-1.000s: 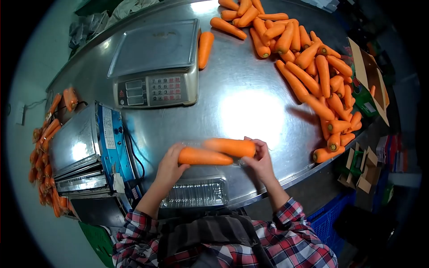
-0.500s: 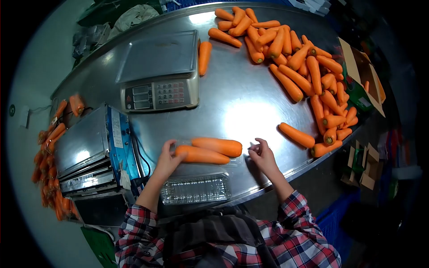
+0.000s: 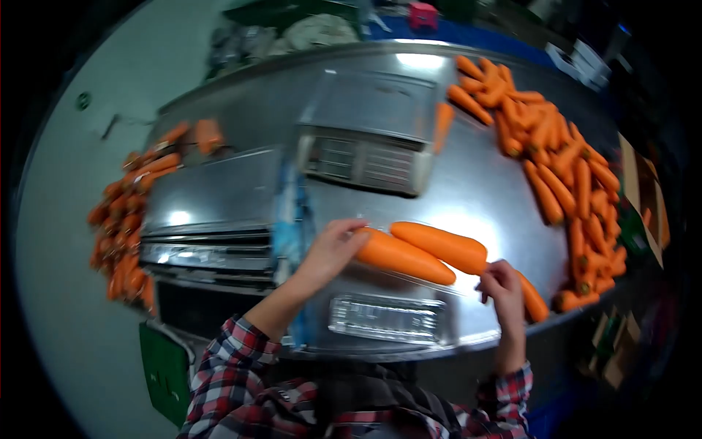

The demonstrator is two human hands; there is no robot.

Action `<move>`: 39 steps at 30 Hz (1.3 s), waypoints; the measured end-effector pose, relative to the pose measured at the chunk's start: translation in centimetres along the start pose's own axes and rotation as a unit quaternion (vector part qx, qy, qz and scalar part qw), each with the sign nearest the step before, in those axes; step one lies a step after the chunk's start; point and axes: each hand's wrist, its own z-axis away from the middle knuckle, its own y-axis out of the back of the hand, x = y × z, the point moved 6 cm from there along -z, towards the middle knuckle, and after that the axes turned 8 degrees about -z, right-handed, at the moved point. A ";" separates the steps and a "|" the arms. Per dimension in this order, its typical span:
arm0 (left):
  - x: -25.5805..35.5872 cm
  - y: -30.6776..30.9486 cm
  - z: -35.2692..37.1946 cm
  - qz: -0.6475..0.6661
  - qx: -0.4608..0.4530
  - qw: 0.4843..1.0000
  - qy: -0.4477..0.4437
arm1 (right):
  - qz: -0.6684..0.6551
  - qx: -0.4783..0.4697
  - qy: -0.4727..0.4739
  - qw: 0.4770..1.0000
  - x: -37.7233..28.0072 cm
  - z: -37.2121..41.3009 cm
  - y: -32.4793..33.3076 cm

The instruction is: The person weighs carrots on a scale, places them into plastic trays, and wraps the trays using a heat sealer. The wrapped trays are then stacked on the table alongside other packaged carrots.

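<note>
Carrots point(image 3: 442, 247), a pair, lie side by side between the hands on the table's point(image 3: 486, 168) near part. The left hand point(image 3: 338, 249) touches the nearer one's left end, grip unclear; the right hand point(image 3: 501, 284) curls beside the other's right end, hold unclear. Nearer sits a clear tray point(image 3: 387, 319).

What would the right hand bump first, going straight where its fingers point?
The right hand would probably meet the upper tapered orange carrot of the two side by side; depth is unclear.
</note>
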 end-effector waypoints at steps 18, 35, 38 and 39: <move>-21.0 45.4 10.2 -0.002 0.183 0.983 0.015 | 0.404 -0.147 0.178 0.885 -4.5 -4.1 -51.3; -22.2 45.6 18.7 -0.308 0.309 0.896 -0.089 | 0.465 -0.068 0.305 0.828 -3.7 3.1 -49.6; -22.7 46.6 17.9 -0.230 0.290 0.925 -0.081 | 0.452 -0.123 0.210 0.858 -3.5 1.6 -48.7; -22.5 46.9 17.7 -0.183 0.268 0.944 -0.057 | 0.409 -0.148 0.068 0.898 -3.8 1.5 -48.3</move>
